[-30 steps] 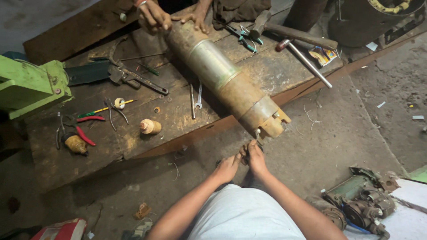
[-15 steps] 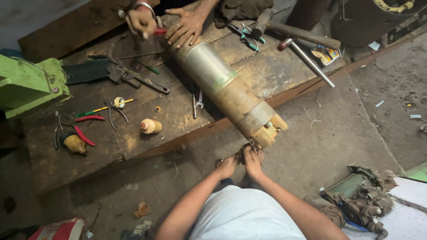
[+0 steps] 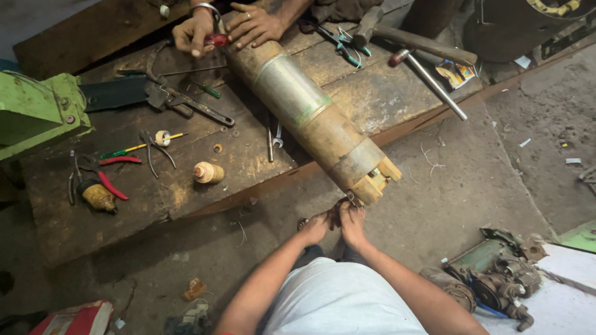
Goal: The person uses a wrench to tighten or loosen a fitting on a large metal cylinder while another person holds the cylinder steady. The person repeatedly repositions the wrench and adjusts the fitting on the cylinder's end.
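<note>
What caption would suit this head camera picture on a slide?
Both hands, left hand and right hand, meet at the near end of a long metal cylinder on a workbench strewn with tools.

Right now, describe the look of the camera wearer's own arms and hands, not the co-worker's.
Both forearms are bare, with no sleeves reaching them. The left hand and right hand wear no gloves; no rings, watch or bracelet show. A plain white shirt covers the torso below.

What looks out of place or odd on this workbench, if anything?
The long metal cylinder lies slantwise across the wooden bench, and its near end hangs past the edge, above the floor. The left hand and right hand meet just under that end. Another person's hands rest on the far end.
</note>
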